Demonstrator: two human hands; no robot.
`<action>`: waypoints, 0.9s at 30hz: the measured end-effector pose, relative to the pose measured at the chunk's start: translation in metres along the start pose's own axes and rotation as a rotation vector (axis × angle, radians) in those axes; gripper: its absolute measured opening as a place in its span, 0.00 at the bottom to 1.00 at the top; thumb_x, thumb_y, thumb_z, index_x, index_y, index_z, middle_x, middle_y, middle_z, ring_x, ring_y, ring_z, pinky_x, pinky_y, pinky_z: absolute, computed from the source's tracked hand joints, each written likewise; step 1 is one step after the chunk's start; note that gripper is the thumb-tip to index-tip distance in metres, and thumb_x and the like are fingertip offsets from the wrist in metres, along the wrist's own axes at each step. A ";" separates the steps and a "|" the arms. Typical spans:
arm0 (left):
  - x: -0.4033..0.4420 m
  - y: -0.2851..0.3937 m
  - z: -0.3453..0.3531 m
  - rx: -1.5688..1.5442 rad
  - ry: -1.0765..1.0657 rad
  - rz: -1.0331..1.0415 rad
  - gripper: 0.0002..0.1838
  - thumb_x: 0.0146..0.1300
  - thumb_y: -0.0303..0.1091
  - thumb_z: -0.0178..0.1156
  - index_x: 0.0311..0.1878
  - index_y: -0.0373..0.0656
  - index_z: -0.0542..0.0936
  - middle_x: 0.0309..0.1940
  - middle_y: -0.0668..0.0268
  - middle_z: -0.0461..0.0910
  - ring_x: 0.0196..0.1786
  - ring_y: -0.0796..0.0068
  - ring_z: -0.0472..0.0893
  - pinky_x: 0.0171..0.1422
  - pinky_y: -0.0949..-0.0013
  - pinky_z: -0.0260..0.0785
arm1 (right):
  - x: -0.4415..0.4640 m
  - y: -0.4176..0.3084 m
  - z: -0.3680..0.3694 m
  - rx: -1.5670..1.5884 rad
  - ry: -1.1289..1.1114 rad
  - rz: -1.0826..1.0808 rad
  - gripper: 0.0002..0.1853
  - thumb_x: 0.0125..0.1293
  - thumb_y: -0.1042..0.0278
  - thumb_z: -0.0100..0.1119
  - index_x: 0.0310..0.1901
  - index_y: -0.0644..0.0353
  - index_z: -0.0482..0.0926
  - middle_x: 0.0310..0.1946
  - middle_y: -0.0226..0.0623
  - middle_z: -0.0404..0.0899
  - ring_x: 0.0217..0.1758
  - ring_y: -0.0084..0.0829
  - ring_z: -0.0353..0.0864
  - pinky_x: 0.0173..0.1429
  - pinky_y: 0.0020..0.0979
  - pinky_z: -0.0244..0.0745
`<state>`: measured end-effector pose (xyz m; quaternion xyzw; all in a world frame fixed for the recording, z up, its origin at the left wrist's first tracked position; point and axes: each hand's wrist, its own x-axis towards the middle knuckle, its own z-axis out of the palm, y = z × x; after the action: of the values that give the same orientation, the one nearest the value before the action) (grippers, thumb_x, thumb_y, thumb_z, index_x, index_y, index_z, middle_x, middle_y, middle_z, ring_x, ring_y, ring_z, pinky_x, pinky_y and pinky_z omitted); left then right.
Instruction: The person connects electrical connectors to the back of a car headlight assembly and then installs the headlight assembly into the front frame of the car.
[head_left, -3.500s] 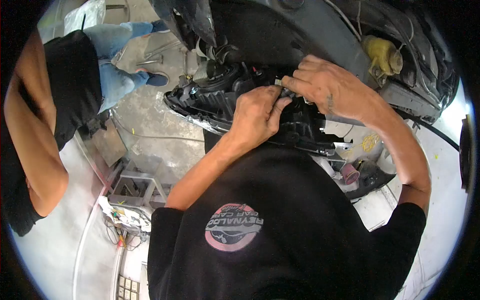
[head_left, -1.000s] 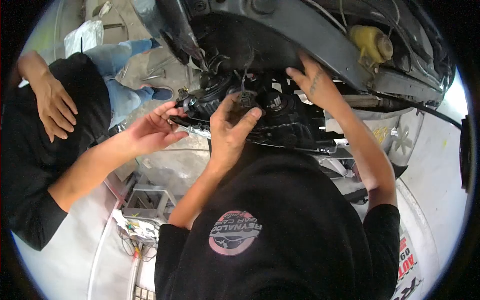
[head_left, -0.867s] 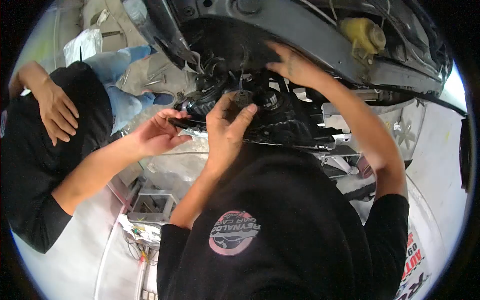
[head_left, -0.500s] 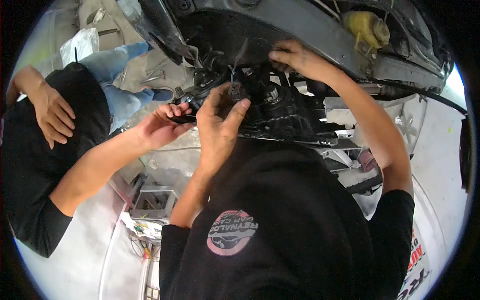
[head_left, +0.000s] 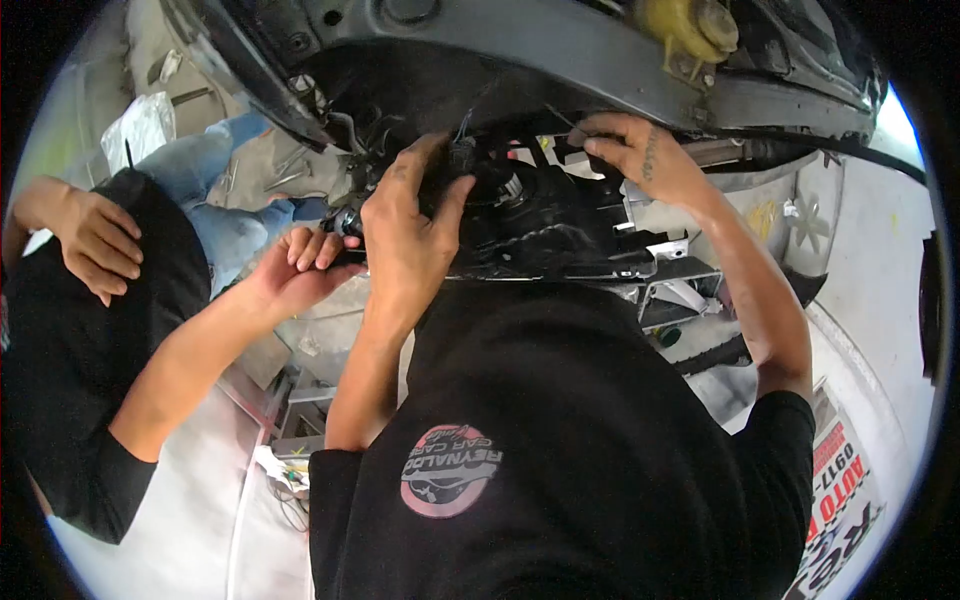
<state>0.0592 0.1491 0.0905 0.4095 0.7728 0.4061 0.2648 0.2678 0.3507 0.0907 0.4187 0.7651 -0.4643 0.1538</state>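
Head view: nearest is the person's black shirt (head_left: pixel 590 450), with a round red-and-white logo (head_left: pixel 450 472) on its front; a printed banner (head_left: pixel 840 490) shows at near right. Just beyond the shirt lies the black lamp housing (head_left: pixel 570 225), spread across the middle of the scene. Over its left part is the left hand (head_left: pixel 410 215), thumb and fingers a little apart and closed about a small dark connector (head_left: pixel 462 155), from which a thin wire runs to the far side. The right hand (head_left: pixel 645 165) is beyond the housing's right part, just below the edge of a grey body panel (head_left: pixel 560 70), its fingers bent; a thin dark strand meets the fingertips, but I cannot tell whether they pinch it.

At left, a co-worker's hand (head_left: pixel 305 265) curls at the housing's left end, and a second co-worker's hand (head_left: pixel 100 245) rests against a black shirt. Farther left are blue jeans (head_left: pixel 210 175) and a clear plastic bag (head_left: pixel 140 130). A yellow reservoir (head_left: pixel 690 30) sits at far right, beyond the panel.
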 end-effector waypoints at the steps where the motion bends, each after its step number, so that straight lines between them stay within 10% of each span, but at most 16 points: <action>1: -0.001 -0.002 0.001 -0.032 -0.008 -0.006 0.23 0.60 0.27 0.72 0.58 0.32 0.79 0.49 0.52 0.87 0.52 0.67 0.86 0.60 0.67 0.75 | 0.004 0.007 0.002 0.030 -0.005 0.025 0.13 0.73 0.61 0.59 0.51 0.58 0.85 0.41 0.30 0.85 0.41 0.24 0.79 0.50 0.29 0.74; 8: -0.008 -0.007 -0.025 -0.193 -0.099 -0.249 0.20 0.57 0.26 0.74 0.51 0.33 0.79 0.40 0.59 0.85 0.41 0.74 0.82 0.48 0.70 0.74 | 0.006 0.003 0.002 0.510 -0.178 0.042 0.15 0.72 0.56 0.61 0.46 0.60 0.86 0.39 0.29 0.84 0.30 0.19 0.69 0.39 0.21 0.69; 24: -0.032 -0.021 -0.027 -0.358 -0.024 -0.361 0.20 0.58 0.27 0.75 0.50 0.35 0.76 0.37 0.67 0.81 0.38 0.81 0.77 0.44 0.75 0.70 | 0.052 0.015 0.015 0.109 -0.180 0.076 0.25 0.73 0.44 0.58 0.56 0.58 0.83 0.52 0.39 0.86 0.61 0.37 0.82 0.67 0.38 0.74; 27: -0.028 -0.012 -0.027 -0.326 -0.032 -0.402 0.21 0.58 0.26 0.74 0.51 0.35 0.76 0.38 0.66 0.82 0.39 0.80 0.78 0.45 0.74 0.71 | 0.045 0.009 0.008 0.255 -0.297 0.021 0.20 0.75 0.47 0.58 0.50 0.58 0.83 0.44 0.32 0.85 0.49 0.29 0.80 0.56 0.33 0.74</action>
<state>0.0487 0.1102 0.0974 0.2058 0.7587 0.4579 0.4151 0.2468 0.3677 0.0532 0.3696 0.6648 -0.6124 0.2155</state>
